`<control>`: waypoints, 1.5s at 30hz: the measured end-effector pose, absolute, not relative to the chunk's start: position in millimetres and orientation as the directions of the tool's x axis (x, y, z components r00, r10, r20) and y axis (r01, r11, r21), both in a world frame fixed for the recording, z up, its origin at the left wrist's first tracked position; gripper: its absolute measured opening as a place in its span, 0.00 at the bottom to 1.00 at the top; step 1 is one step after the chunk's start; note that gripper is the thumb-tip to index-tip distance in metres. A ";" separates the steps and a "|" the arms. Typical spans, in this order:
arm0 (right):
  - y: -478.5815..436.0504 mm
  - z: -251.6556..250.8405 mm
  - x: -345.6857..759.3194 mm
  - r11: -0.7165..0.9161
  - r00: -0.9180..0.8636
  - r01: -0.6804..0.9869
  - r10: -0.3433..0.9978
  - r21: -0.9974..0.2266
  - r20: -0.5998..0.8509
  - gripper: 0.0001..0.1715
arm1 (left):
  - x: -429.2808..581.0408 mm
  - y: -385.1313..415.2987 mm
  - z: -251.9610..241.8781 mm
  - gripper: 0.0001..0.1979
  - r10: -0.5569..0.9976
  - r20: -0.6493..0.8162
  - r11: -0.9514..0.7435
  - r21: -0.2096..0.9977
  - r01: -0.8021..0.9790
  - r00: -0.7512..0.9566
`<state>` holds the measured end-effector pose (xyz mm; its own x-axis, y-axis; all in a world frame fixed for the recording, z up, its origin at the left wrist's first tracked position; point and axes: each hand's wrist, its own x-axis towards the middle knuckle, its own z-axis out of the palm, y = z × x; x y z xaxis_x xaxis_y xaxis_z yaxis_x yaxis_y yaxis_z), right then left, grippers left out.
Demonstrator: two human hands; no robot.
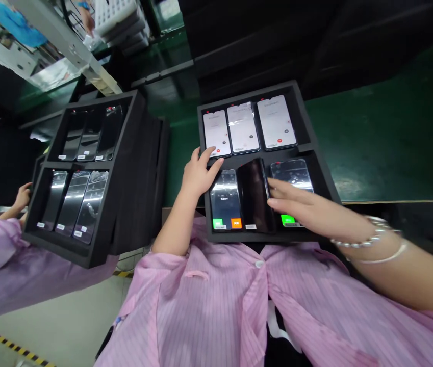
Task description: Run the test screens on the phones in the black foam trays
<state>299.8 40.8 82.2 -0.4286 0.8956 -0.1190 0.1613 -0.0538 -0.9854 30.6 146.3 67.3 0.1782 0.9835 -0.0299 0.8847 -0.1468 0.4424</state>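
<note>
A black foam tray [317, 168] in front of me holds two rows of smartphones. My left hand [198, 176] is open, fingers spread, over the tray's left edge. Its fingertips rest at the bottom of a white-lit phone [216, 130] in the far row. My right hand [300, 206] grips the right edge of the middle near-row smartphone [254, 196], whose dark screen is tilted up out of level. To its left lies a phone [226, 196] showing green and orange buttons. Another phone [293, 173] is partly hidden under my right hand. Two more white-lit phones [244, 127] fill the far row.
At left, a second black tray [99, 204] of dark phones stands tilted on a stack of trays. Beyond it a co-worker's hand [22, 196] shows. The green bench top [392, 148] extends right. A metal post [74, 51] and white trays [117, 18] are behind.
</note>
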 end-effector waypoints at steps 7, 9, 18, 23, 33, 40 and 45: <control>112.4 74.4 341.4 0.250 -0.005 0.747 0.928 -0.615 0.372 0.27 | 33.0 156.7 66.9 0.29 0.978 -0.083 -0.137 0.426 0.894 0.190; 127.8 59.1 340.5 0.279 -0.055 0.735 0.933 -0.618 0.356 0.26 | 32.0 156.3 65.3 0.32 0.981 -0.075 -0.126 0.459 0.879 0.180; 139.8 39.1 342.8 0.247 -0.063 0.792 0.943 -0.559 0.327 0.20 | 30.4 157.3 55.6 0.37 0.987 -0.008 -0.130 0.570 0.812 0.163; 84.3 88.9 335.1 0.409 -0.008 0.696 0.826 -0.590 0.564 0.19 | 26.4 161.2 45.2 0.34 0.984 0.050 -0.168 0.589 0.790 0.172; -8.7 69.4 309.7 0.725 -0.590 0.503 0.686 -0.471 0.425 0.16 | 22.6 164.5 26.8 0.34 0.976 0.107 -0.212 0.645 0.734 0.187; -16.2 88.9 333.4 0.658 -0.437 0.576 0.750 -0.485 0.497 0.20 | 22.6 163.1 26.7 0.31 0.977 0.117 -0.211 0.648 0.732 0.178; -23.6 76.7 351.1 0.662 -0.465 0.629 0.740 -0.407 0.485 0.16 | 23.1 161.3 27.3 0.31 0.977 0.124 -0.211 0.657 0.724 0.172</control>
<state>351.1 -23.6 76.7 -0.4653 0.7403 0.4853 0.6293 0.6622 -0.4068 23.1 161.3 27.3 0.1723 0.9772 0.1243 0.7240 -0.2111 0.6567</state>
